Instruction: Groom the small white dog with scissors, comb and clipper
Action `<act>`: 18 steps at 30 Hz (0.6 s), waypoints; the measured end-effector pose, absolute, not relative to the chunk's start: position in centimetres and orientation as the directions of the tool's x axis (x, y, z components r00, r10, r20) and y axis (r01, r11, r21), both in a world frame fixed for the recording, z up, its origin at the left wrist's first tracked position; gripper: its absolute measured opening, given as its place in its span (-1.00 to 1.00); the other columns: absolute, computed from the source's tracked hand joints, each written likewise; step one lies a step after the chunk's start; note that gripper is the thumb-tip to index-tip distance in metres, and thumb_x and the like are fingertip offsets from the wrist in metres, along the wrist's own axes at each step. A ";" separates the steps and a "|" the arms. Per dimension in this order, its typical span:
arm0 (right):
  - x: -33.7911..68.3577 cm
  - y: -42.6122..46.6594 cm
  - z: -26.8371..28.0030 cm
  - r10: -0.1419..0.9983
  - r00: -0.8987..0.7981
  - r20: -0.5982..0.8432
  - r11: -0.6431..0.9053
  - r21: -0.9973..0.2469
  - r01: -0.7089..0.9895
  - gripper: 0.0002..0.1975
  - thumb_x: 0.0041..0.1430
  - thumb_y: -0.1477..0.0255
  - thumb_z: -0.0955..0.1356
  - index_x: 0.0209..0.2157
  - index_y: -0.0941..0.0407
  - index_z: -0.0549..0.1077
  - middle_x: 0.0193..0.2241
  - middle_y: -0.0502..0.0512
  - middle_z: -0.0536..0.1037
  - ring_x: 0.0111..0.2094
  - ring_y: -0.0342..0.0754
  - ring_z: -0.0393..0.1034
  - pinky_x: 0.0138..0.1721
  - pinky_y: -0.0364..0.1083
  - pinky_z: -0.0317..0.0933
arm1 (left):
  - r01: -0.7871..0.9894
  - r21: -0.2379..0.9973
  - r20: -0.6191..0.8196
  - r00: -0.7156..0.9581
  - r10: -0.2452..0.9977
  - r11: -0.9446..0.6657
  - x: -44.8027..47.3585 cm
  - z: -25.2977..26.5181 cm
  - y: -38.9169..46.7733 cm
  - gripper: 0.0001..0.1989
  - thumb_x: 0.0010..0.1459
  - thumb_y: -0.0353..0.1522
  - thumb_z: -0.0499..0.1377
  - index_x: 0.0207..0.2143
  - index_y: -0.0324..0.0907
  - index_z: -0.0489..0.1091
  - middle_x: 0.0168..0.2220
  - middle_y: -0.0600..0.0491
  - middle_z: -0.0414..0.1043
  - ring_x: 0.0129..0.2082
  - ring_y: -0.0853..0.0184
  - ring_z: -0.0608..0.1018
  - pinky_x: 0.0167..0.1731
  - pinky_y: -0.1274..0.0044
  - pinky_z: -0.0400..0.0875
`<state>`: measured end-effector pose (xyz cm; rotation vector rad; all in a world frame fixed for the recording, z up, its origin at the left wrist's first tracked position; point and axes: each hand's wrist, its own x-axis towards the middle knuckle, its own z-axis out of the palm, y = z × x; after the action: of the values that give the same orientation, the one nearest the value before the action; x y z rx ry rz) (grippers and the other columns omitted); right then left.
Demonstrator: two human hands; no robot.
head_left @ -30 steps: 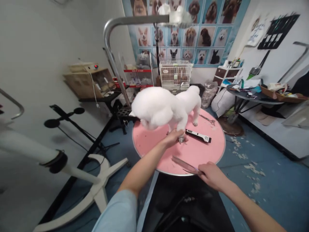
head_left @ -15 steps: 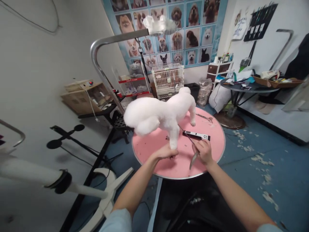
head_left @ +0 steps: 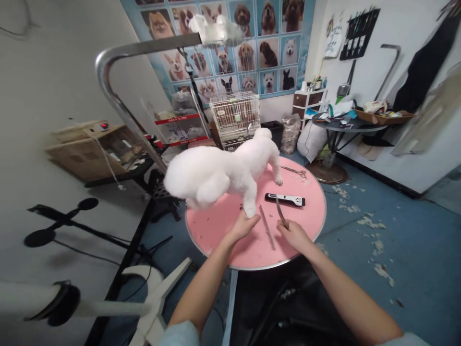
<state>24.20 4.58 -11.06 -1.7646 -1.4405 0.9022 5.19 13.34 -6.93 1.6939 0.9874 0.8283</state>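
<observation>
A white fluffy dog stands on the round pink grooming table. My left hand is closed around the bottom of its near leg, covering the paw. In my right hand, to the right of that leg, is a dark, narrow, slightly curved tool pointing up; its exact kind is unclear. Between my hands is a long thin metal tool, perhaps a comb, apparently lying on the table. A black-and-white hair clipper lies just beyond my right hand.
Scissors lie near the table's far right edge. A metal grooming arm curves over the left side. Behind stand a wire cage and a dark side table with supplies. White hair clumps dot the floor.
The view has turned right. My right hand has shifted its hold, and the thin metal tool now appears apart from it. My left hand still grips the dog's leg.
</observation>
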 end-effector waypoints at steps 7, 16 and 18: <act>25.1 4.8 -9.8 0.974 0.180 -0.140 -0.222 -0.407 0.886 -0.73 0.32 0.43 0.17 -0.18 0.21 0.46 -0.22 0.30 0.54 -0.27 0.03 0.46 -0.30 -0.10 0.13 | 0.233 0.963 0.012 0.469 0.883 -0.136 5.5 -7.9 13.5 -0.81 -0.07 -0.31 0.17 -0.51 -0.17 0.18 -0.55 0.16 0.20 -0.50 0.43 0.28 -0.48 0.58 0.20; 36.0 16.8 -6.8 0.961 0.275 -0.031 -0.275 -0.212 0.938 -0.73 0.29 0.41 0.22 -0.22 0.22 0.52 -0.23 0.31 0.56 -0.20 0.01 0.45 -0.24 -0.14 0.19 | 0.422 0.904 -0.117 0.410 0.904 -0.075 7.2 -10.4 12.0 -0.77 0.02 -0.34 0.12 -0.58 -0.15 0.09 -0.62 0.18 0.13 -0.57 0.46 0.22 -0.52 0.57 0.08; 39.4 22.6 -5.9 0.932 0.362 -0.021 -0.359 -0.196 0.913 -0.72 0.21 0.41 0.32 -0.09 0.25 0.47 -0.10 0.37 0.53 -0.10 0.06 0.44 -0.19 -0.12 0.22 | 0.448 0.888 -0.099 0.411 0.906 -0.106 7.6 -10.1 12.2 -0.75 0.03 -0.37 0.11 -0.60 -0.15 0.07 -0.63 0.18 0.12 -0.57 0.46 0.22 -0.51 0.56 0.08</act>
<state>39.42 22.55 -5.92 -2.4640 -1.6831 0.1927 7.56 12.22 -10.10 1.7238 1.1872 0.6096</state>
